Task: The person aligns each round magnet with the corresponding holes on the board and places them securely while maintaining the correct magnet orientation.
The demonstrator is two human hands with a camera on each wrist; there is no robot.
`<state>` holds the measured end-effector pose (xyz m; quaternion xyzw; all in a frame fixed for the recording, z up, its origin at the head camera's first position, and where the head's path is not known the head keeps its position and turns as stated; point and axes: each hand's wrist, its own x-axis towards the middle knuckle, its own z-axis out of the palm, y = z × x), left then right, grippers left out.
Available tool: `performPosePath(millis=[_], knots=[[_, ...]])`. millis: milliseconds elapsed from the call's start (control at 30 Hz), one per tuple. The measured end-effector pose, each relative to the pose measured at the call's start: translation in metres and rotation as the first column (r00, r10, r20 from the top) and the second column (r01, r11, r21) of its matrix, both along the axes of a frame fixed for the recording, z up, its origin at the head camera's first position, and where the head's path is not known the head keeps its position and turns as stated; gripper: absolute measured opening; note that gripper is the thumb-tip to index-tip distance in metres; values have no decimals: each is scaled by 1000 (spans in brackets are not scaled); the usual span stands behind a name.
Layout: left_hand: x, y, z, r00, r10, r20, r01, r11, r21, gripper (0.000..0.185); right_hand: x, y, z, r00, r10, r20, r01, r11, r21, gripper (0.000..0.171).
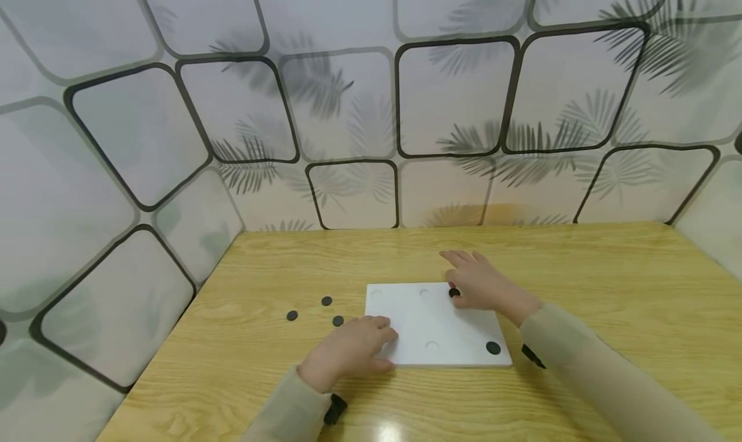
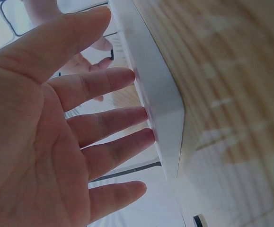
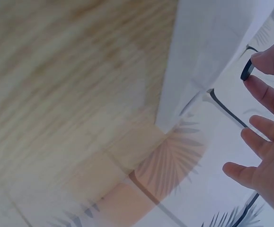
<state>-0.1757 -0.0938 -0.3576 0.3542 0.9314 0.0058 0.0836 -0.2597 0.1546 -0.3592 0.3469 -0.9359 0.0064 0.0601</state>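
A white board point(image 1: 440, 329) with shallow round recesses lies on the wooden table. My right hand point(image 1: 478, 284) is over its far right corner, pinching a small black disc point(image 3: 247, 69) between thumb and index finger, the other fingers spread. Another black disc point(image 1: 493, 348) sits at the board's near right corner. At the board's left side my left hand point(image 1: 356, 345) has its fingers extended, several fingertips point(image 2: 144, 113) touching the board's edge and face. Just beyond the left hand are three loose black discs, one point(image 1: 338, 321) closest to it.
The other two loose discs point(image 1: 327, 300) point(image 1: 292, 315) lie left of the board on the wooden table point(image 1: 232, 365). Patterned panels point(image 1: 342, 107) with leaf prints rise behind the table and at its sides. A dark band is on each wrist.
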Motion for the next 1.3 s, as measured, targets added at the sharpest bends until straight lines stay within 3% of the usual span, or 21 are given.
performPosePath(millis=[200, 833, 1300], knots=[[0, 0, 0, 1000, 7, 2, -7, 1000, -5, 44, -5, -10, 5, 1000, -1, 28, 2, 1000, -6, 21], [0, 0, 2, 1000, 8, 16, -7, 1000, -4, 43, -13, -48, 12, 986, -46, 157, 22, 989, 147, 21], [0, 0, 1, 1000, 2, -6, -2, 1000, -9, 43, -14, -55, 8, 981, -85, 172, 50, 979, 196, 19]])
